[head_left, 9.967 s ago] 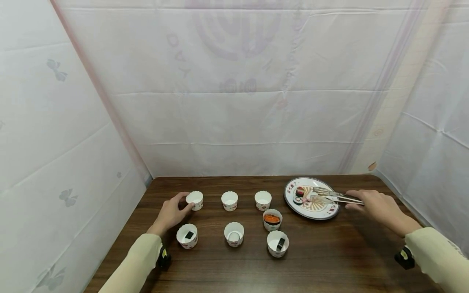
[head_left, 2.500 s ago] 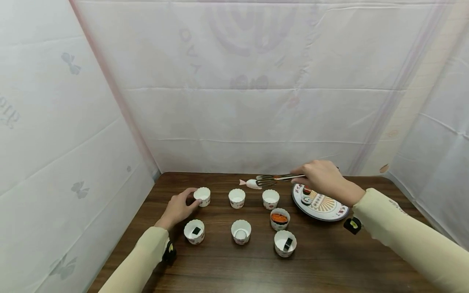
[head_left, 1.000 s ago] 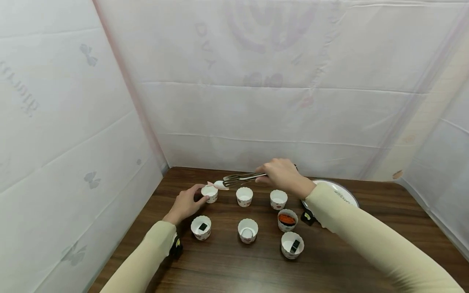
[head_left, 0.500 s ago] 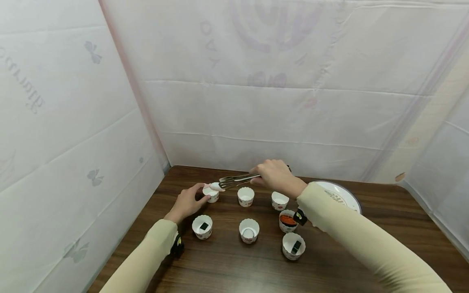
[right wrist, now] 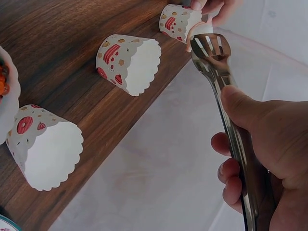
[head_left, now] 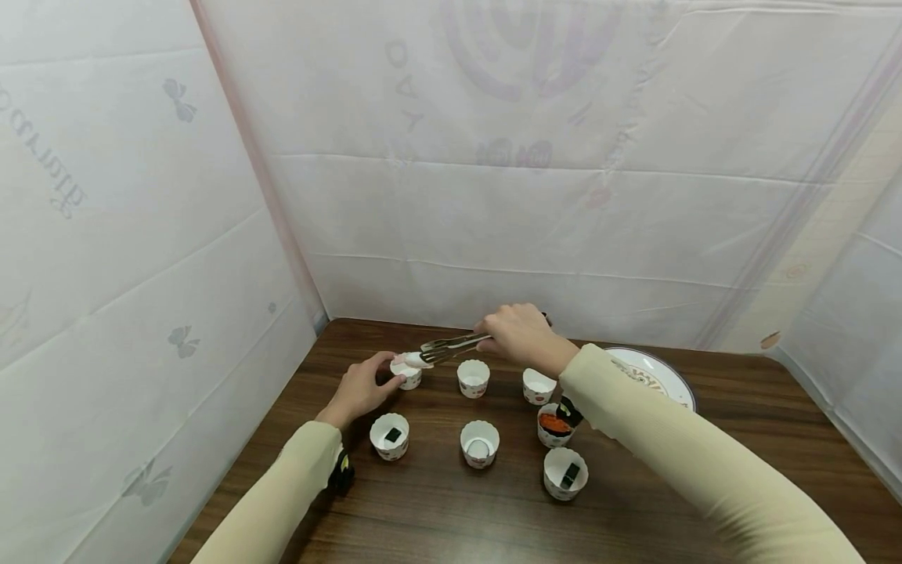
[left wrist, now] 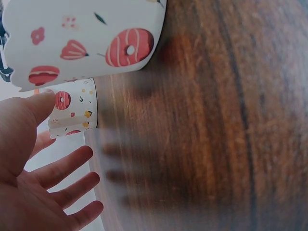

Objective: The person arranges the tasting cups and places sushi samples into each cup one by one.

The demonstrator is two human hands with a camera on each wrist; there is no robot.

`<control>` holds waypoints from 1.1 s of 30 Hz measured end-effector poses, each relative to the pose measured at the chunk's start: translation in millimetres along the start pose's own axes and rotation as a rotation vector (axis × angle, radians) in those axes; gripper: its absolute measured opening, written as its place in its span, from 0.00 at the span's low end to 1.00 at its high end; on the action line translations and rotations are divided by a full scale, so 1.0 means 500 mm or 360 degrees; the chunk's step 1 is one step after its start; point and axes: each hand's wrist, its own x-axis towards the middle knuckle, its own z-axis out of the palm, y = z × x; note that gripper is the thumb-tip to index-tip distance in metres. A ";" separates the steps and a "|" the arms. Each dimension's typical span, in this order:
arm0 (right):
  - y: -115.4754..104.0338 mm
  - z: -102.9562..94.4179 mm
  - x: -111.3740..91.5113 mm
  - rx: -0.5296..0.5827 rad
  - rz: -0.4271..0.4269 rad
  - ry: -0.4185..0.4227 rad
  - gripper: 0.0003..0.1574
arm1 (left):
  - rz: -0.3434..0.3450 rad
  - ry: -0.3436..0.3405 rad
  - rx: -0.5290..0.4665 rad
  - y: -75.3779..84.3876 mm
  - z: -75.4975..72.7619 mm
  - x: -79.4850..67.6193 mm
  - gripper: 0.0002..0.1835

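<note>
My right hand [head_left: 517, 333] grips metal tongs [head_left: 451, 346], fingers and thumb curled round them in the right wrist view. Between the tong tips is a white sushi piece with a pink shrimp-like tail [head_left: 412, 359], lying over the mouth of the back-left paper cup [head_left: 407, 380]. That cup, white with printed sweets, stands on the wooden table. Thumb and forefinger of my left hand [head_left: 362, 389] hold it at the rim from the left; in the left wrist view the cup [left wrist: 74, 108] shows past the thumb, with the other fingers spread.
More paper cups stand around: two in the back row [head_left: 473, 379] [head_left: 539, 387], one with a black-banded piece [head_left: 390, 437], one with a whitish disc [head_left: 480, 445], one with orange roe sushi [head_left: 555, 427], and one with another dark-banded piece [head_left: 564, 474]. A plate [head_left: 676, 376] sits at right, partly behind the right sleeve.
The tongs lifted the shrimp sushi from the plate and carried it left to the back-left cup; its tail has lowered to the rim. The left hand stays at that cup.
</note>
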 end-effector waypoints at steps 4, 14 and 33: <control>0.000 0.000 0.003 -0.0015 -0.0005 -0.0002 0.08 | 0.0000 -0.0004 0.0004 0.000 0.003 0.002 0.27; -0.005 -0.009 0.021 -0.0134 -0.0032 -0.0015 0.15 | 0.0011 -0.0009 0.0000 0.003 0.000 0.000 0.29; -0.035 -0.040 0.052 -0.0310 -0.0143 -0.0007 0.24 | 0.0015 -0.0004 -0.0011 0.002 0.000 0.001 0.27</control>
